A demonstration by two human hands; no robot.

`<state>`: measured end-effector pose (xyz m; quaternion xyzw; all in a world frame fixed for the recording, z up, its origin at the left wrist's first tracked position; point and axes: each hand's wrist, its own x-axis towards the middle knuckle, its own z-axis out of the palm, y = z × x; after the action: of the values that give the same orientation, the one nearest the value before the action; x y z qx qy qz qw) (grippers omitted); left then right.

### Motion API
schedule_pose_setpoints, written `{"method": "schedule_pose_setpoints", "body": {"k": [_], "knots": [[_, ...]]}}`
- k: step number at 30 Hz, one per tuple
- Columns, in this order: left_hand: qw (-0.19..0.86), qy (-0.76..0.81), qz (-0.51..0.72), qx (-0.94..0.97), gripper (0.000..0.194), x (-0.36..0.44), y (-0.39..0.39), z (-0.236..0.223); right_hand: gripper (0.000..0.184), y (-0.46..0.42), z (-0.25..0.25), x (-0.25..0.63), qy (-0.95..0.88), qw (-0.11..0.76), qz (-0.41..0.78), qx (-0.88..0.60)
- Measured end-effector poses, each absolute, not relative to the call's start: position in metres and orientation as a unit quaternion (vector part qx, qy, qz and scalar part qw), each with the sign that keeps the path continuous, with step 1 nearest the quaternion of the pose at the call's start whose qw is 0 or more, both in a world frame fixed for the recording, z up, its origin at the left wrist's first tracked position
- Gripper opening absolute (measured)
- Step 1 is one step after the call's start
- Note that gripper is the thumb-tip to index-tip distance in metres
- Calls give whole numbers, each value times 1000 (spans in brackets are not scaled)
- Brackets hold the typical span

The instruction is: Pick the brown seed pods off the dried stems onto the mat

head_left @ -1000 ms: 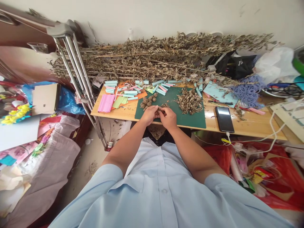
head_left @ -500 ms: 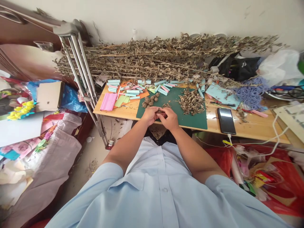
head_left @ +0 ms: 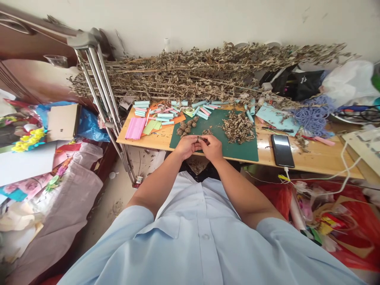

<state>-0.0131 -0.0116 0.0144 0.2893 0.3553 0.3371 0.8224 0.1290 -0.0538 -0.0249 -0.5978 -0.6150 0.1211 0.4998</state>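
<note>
My left hand (head_left: 187, 146) and my right hand (head_left: 212, 146) meet at the near edge of a green cutting mat (head_left: 237, 153). Between their fingertips is a small wad of dried leaves (head_left: 202, 140), mostly covered by the fingers. Both hands are closed on it. Just beyond my left hand lies a cluster of several brown balls of rolled dried leaf (head_left: 186, 126). A little pile of crumbled leaf (head_left: 207, 132) sits right behind the fingers. To the right on the mat is a larger heap of loose dried leaves (head_left: 238, 127).
Long dried leafy stalks (head_left: 190, 71) stretch along the wall. Rolled blue and pink papers (head_left: 164, 115) lie at left on the wooden table (head_left: 311, 158). A phone (head_left: 282, 150) with a cable rests at right, near purple yarn (head_left: 313, 113). Metal crutches (head_left: 102, 91) lean at left.
My fingers have shifted slightly around the wad, with the left fingers a bit more spread. The view has tilted very little. Everything on the table stays put.
</note>
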Motion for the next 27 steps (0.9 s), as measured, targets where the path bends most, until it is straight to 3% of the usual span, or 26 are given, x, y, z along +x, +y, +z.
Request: {"method": "schedule_pose_setpoints", "body": {"k": [11,27], "knots": [[804,348,340,342,5,-12,-19,11,21,-53,-29,130,-630,497,114,-586],[750,389,388,368,29,-3,-23,11,24,-58,-29,128,-675,466,68,-568]]}}
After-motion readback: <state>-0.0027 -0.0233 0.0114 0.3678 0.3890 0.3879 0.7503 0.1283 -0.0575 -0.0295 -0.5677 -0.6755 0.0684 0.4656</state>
